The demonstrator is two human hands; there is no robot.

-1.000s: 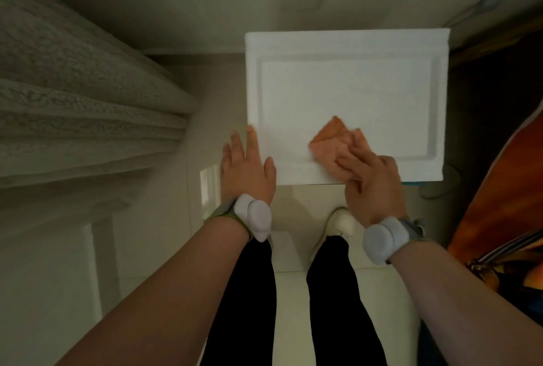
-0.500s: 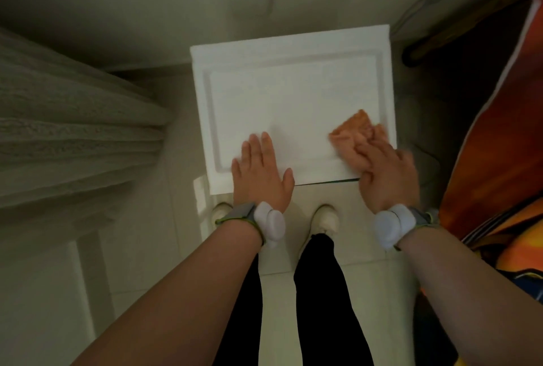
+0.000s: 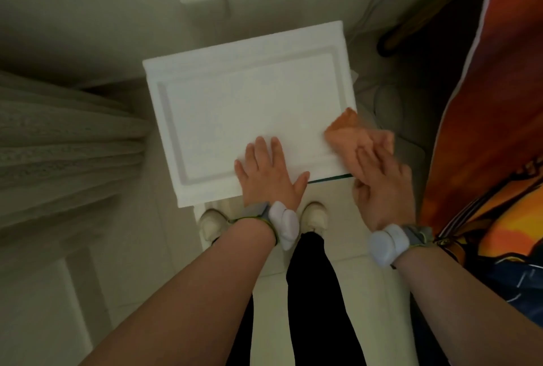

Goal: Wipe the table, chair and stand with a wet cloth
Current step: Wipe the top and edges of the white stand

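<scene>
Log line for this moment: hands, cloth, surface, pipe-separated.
left hand: flat on white rectangular tabletop | right hand: fingers press orange cloth at tabletop's near-right corner | phase: wiping

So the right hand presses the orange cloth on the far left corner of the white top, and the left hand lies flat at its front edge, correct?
Not quite. The head view shows the right hand pressing the orange cloth at the near right corner of the white top, not the far left. The left hand does lie flat at the front edge.
</scene>
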